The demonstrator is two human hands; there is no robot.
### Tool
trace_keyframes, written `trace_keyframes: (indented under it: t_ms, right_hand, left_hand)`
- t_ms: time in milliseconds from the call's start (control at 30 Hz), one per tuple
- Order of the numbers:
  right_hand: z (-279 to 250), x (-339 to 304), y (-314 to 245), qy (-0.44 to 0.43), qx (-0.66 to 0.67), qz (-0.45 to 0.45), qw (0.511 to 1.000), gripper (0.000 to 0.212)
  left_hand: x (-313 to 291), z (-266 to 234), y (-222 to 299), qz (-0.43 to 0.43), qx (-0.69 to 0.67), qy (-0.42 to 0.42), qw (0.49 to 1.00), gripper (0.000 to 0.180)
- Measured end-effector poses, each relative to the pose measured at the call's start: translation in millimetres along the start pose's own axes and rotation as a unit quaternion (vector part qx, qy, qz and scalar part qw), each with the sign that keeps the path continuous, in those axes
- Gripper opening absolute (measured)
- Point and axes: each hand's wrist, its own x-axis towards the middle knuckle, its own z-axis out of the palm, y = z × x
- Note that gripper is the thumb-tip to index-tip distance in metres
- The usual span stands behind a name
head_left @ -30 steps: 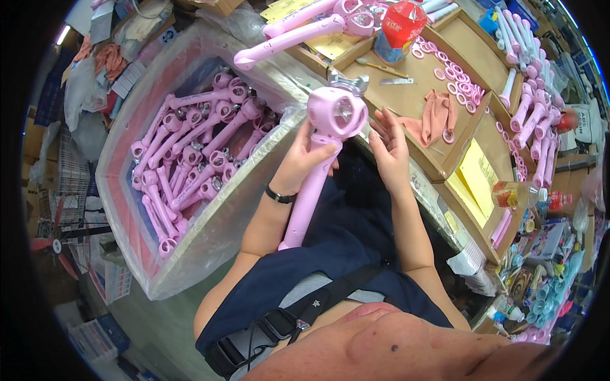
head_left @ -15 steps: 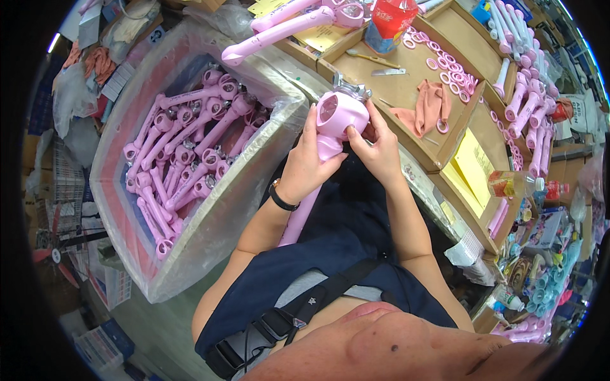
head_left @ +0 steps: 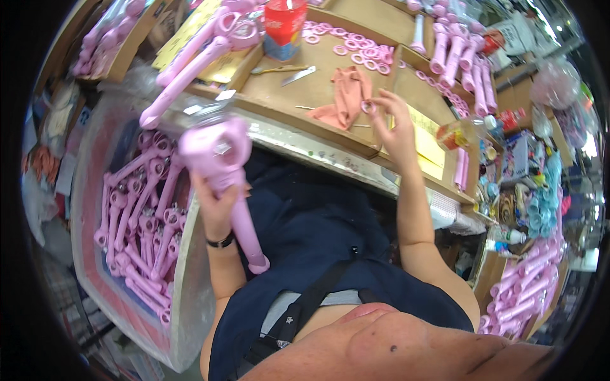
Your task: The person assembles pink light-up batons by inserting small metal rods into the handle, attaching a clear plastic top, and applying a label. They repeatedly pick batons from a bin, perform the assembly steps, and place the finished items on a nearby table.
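My left hand point(head_left: 217, 206) is closed around the neck of a pink plastic handle piece point(head_left: 219, 149), left of my lap. Its round, hollow head points up, with a shiny silvery part on top blurred by motion. The long stem hangs down toward my apron. Over the cardboard tray point(head_left: 305, 101), my right hand point(head_left: 395, 127) has its thumb and a fingertip at a small pink ring point(head_left: 367, 106), seemingly pinching it. An orange cloth point(head_left: 346, 95) lies crumpled just left of those fingers.
At left, a plastic-lined bin point(head_left: 190, 286) holds many pink handle pieces point(head_left: 149, 209). Several loose pink rings point(head_left: 368, 54), a knife point(head_left: 298, 75) and a red-labelled bottle point(head_left: 284, 28) are at the tray's far side. Yellow paper point(head_left: 424, 143) and another bottle point(head_left: 460, 133) stand right.
My right hand has let go of the pink handle piece and reached right to the ring by the cloth. My left hand has carried the piece leftward. The whole view has shifted.
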Motion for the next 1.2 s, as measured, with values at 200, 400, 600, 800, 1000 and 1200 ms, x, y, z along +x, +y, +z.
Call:
trace_keyframes:
  t_ms: [200,400,600,800,1000,1200]
  right_hand:
    - [-73,14,143,-0.149,-0.163,0.264,0.939,0.046]
    - [-71,9,172,-0.212,-0.249,0.219,0.919,0.058]
    - [-72,5,164,-0.206,-0.240,0.160,0.935,0.046]
    - [-64,-6,174,-0.176,-0.239,0.105,0.949,0.043]
    - [-57,-8,177,-0.134,-0.187,0.158,0.960,0.044]
    - [-56,-17,164,-0.135,-0.267,0.071,0.952,0.046]
  left_hand:
    - [10,-25,-2,0.091,-0.175,0.036,0.980,0.064]
    - [4,-26,-5,0.062,-0.202,0.056,0.976,0.072]
    - [0,-37,-1,0.039,-0.192,0.001,0.981,0.073]
    - [-3,-43,-4,0.015,-0.195,0.027,0.980,0.072]
    - [-4,-42,-4,0.023,-0.191,0.038,0.981,0.070]
    - [-4,-41,-5,0.000,-0.176,0.066,0.982,0.068]
